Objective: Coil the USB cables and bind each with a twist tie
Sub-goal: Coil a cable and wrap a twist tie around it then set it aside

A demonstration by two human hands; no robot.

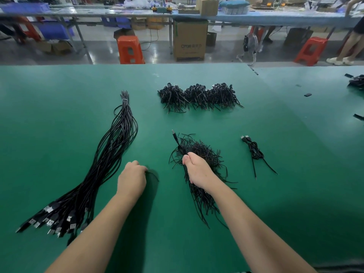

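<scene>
A long bundle of straight black USB cables (110, 160) lies at the left, bound near its far end by a white tie (124, 99), with the plugs fanned out at the near end. My left hand (132, 180) rests beside it on the green mat as a fist with nothing visible in it. My right hand (197, 170) grips a black USB cable (177, 142) whose plug points away from me. It holds this over a loose pile of black twist ties (204, 154). Three heaps of coiled, bound cables (199, 96) sit further back.
One coiled cable (254, 149) lies alone to the right of the twist ties. More black cables (357, 82) sit at the far right edge of the green table (59, 95). Beyond the table stand orange stools (130, 50), a cardboard box (190, 40) and another workbench.
</scene>
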